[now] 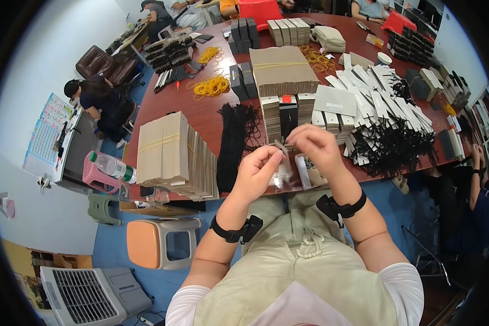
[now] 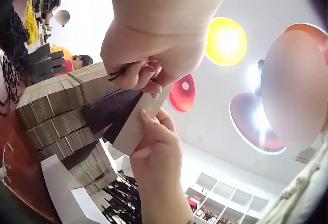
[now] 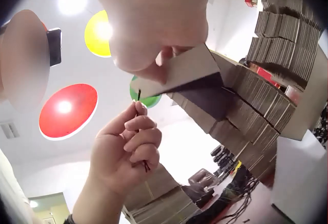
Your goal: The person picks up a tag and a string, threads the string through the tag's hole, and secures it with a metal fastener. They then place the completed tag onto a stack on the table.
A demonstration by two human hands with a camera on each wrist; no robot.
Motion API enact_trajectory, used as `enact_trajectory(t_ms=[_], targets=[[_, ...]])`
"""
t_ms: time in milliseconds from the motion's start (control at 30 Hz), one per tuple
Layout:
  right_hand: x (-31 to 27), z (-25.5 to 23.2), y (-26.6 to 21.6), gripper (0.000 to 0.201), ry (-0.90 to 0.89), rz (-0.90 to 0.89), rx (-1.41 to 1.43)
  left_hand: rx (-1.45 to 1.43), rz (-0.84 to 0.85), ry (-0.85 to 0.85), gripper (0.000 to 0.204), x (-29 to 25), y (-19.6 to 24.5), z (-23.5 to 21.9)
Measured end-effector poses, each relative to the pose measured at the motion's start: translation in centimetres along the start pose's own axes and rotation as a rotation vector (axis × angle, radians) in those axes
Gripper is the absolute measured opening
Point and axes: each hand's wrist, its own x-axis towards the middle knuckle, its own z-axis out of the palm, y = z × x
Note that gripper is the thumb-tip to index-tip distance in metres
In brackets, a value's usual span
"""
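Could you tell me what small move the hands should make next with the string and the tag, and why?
Probably ease the left hand upward so its pinched black string enters the tag held by the right hand; the tip already sits at the tag's edge.

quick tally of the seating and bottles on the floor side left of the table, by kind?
Brown armchair: 1
Orange-topped stool: 1
Pink stool: 1
Green stool: 1
Green-capped bottle: 1
Total: 5

tag [image 3: 177, 75]: tan, dark underside; cord [image 3: 138, 95]: black; table [image 1: 201, 117]: red-brown; rubber bands [image 1: 212, 87]: yellow; stool [image 1: 160, 243]: orange-grey
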Motion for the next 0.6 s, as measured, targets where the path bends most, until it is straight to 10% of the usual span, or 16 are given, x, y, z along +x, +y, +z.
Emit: enact_trajectory(t_ms=[100, 400, 600], targets=[[1.3, 0.9, -1.7, 0.013, 0.165, 0.47, 0.388, 0.079, 0.034, -0.005, 0.017, 0.0, -0.1, 0.2], [1.4, 0.8, -0.7, 0.011, 0.131, 0.238, 0.092, 0.08, 0.028, 0.006, 0.016, -0.4, -1.1, -0.3], [1.5, 0.4, -1.2, 0.012, 0.116, 0.395, 0.834, -0.093, -0.116, 0.032, 0.017, -0.9, -0.9, -0.6]])
